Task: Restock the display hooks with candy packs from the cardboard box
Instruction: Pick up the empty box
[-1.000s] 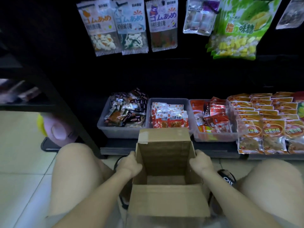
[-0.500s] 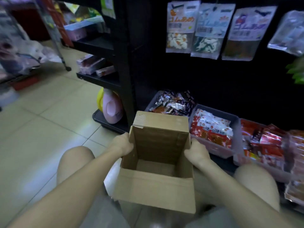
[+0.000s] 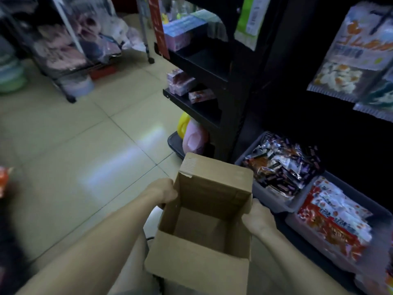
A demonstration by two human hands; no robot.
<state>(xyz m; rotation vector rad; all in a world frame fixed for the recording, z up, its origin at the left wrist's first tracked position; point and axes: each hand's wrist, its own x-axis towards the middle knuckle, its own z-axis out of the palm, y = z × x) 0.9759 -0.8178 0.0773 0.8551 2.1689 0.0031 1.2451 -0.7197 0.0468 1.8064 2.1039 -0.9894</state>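
Cardboard box (image 3: 202,226) upright, mouth up, flaps open, left hand (image 3: 164,191) and right hand (image 3: 258,219) clamped on opposite side walls.

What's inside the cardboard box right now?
Nothing visible: the cardboard box shows only a bare floor and inner walls, no candy packs. The near wall hides the front strip of its floor. The left hand and right hand grip its sides.

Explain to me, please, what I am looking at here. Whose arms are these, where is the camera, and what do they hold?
No machine here: a person wears a camera on the head, looking down at their own arms. The left hand and right hand grip the two sides of an open cardboard box; its inside looks empty. On the right, grey bins on a low shelf hold snack packs, and candy bags hang on the dark wall above. The floor is pale tile.
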